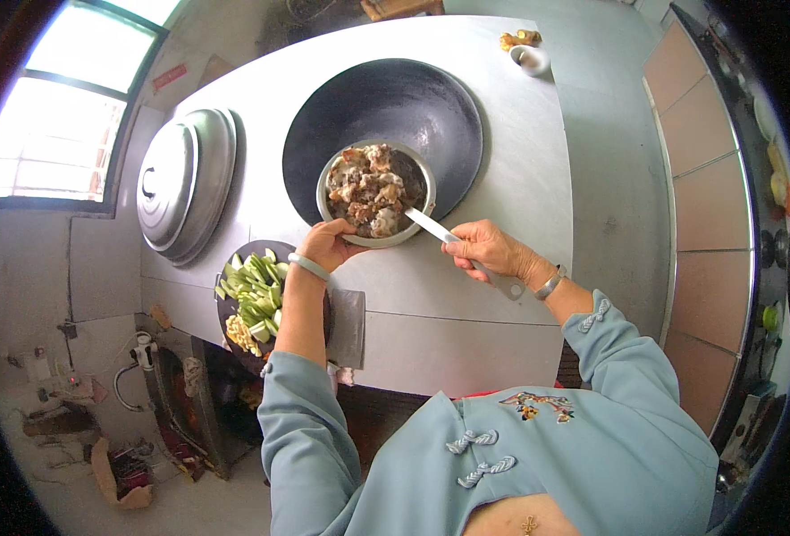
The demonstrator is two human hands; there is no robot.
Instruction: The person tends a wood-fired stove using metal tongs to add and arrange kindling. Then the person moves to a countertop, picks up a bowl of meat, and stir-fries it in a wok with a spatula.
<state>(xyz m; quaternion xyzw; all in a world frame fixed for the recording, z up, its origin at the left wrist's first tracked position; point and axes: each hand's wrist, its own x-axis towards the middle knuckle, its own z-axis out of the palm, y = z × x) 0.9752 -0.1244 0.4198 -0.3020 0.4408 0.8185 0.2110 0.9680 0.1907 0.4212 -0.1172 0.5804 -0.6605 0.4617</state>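
A metal bowl (430, 184) filled with chunks of cooked-looking meat (368, 191) stands at the near edge of a large black wok (381, 94), overlapping its rim in view. My left hand (333, 244) grips the bowl's near-left rim, thumb on top. In my right hand (485, 249) is a pale, flat-handled utensil (432, 224) with a hole at its handle end. Its tip reaches into the meat at the bowl's right side, and the meat hides its shape. Below my left wrist, a dark round cutting board (226, 311) bears sliced green vegetable (254, 285) and chopped garlic (241, 333).
A cleaver blade (348, 328) lies beside the board near the counter's front. A large domed metal lid (174, 184) is at the left. Ginger (519, 39) and a small white bowl (536, 61) sit at the far right corner. A tap (143, 352) is at lower left.
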